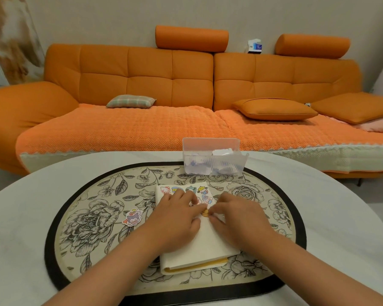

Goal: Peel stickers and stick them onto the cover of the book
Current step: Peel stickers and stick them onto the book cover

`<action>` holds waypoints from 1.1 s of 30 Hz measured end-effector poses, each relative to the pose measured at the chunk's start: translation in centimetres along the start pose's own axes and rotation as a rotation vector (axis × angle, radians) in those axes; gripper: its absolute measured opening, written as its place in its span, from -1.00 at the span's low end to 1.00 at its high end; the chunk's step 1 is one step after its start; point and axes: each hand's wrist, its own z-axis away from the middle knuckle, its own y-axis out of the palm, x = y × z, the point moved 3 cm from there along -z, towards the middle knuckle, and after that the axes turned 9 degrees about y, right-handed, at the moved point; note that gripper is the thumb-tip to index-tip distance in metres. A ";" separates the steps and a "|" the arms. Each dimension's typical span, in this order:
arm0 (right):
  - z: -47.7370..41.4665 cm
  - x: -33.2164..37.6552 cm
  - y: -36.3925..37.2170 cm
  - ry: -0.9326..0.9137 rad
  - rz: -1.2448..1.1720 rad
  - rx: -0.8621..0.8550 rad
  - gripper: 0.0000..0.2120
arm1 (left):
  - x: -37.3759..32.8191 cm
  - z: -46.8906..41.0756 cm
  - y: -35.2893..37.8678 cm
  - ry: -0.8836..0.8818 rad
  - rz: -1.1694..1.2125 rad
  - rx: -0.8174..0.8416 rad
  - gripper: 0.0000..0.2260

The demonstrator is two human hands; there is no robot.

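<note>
Two hands meet over a book on a table, and everything else lies outward from their fingers. Farthest beyond the fingertips, a long orange sofa [146, 80] fills the back of the view, with cushions on its seat. Under both forearms is the pale round table [20, 217], and on it a dark-rimmed oval placemat [93, 195] printed with grey flowers, which spreads out on every side of the fingers. The cream-covered book [208, 246] lies closed on the placemat directly beneath the fingers, its yellow edge nearest the wrists. Ahead of the fingertips, at the far rim of the placemat, stands a clear plastic box [212, 160] holding pale papers too blurred to make out. The left hand [175, 219] rests on the cover with its fingers bent and slightly spread, the forefinger tip touching a small sticker. The right hand [241, 217] has its fingers curled, with thumb and forefinger drawn together on that sticker's right edge. A loose cartoon sticker [133, 217] lies on the placemat, well to the left of the left hand's fingers. A row of cartoon stickers [202, 190] sits on the cover just beyond the fingertips, some partly hidden by them. Between the two sets of fingertips, on the cover, is the yellow sticker [205, 212]; whether it lies fully flat cannot be told.
</note>
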 end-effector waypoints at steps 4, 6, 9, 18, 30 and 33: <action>0.8 0.0 0.5 -0.073 0.056 0.015 -0.64 | -0.5 0.0 0.0 0.009 -0.045 0.037 -0.22; 1.0 0.2 0.7 -0.082 0.071 0.018 -0.64 | -0.7 0.2 0.0 0.008 -0.054 0.037 -0.18; 1.2 0.5 0.7 -0.067 0.078 0.046 -0.66 | -1.0 0.3 -0.2 0.004 -0.082 0.021 -0.19; 1.3 -0.5 0.9 -0.027 0.016 0.087 -0.62 | -1.8 1.9 -1.0 0.005 0.074 0.049 -0.61; 1.5 -1.4 0.8 -0.030 -0.001 0.037 -0.53 | -2.2 1.6 -1.7 -0.067 0.082 -0.046 -0.61; 1.5 -1.4 0.9 -0.039 -0.001 0.037 -0.45 | -2.0 1.2 -1.3 -0.060 0.022 -0.018 -0.36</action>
